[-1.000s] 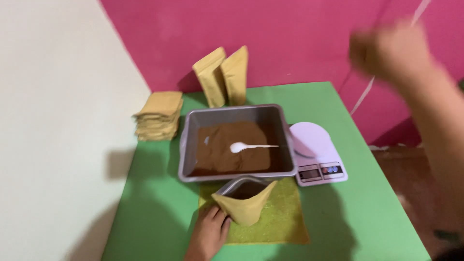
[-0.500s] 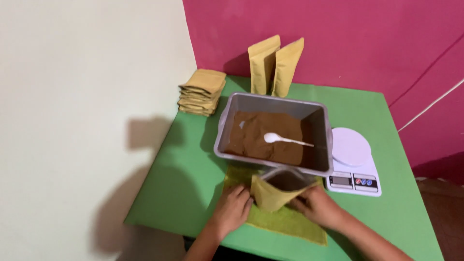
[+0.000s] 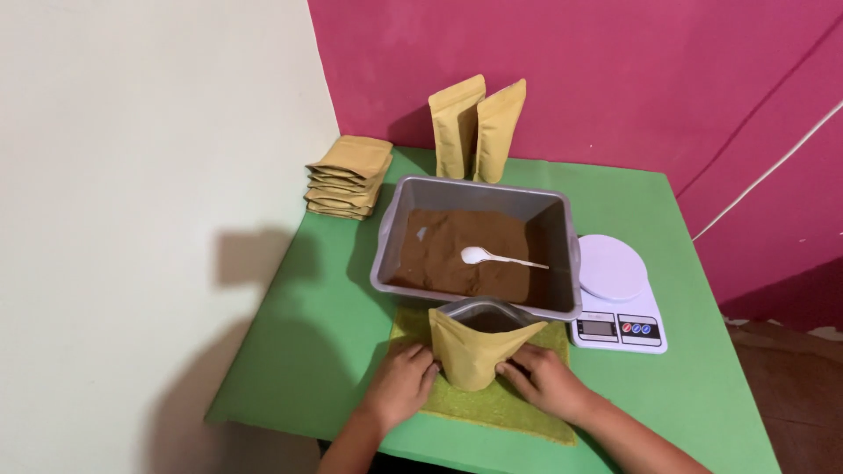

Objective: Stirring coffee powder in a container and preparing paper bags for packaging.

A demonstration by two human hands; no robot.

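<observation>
In the head view, an open kraft pouch [image 3: 475,347] is held upright on a green mat [image 3: 518,405] at the near edge of the counter [image 3: 325,307]. It is flanked by both hands: the left hand [image 3: 401,386] is pressed against its left side, the right hand [image 3: 543,379] against its right, each equally near. Its long axis is kept vertical, mouth upward. Just behind it a grey tray [image 3: 562,254] of brown powder is set, a white spoon [image 3: 500,258] lying inside.
</observation>
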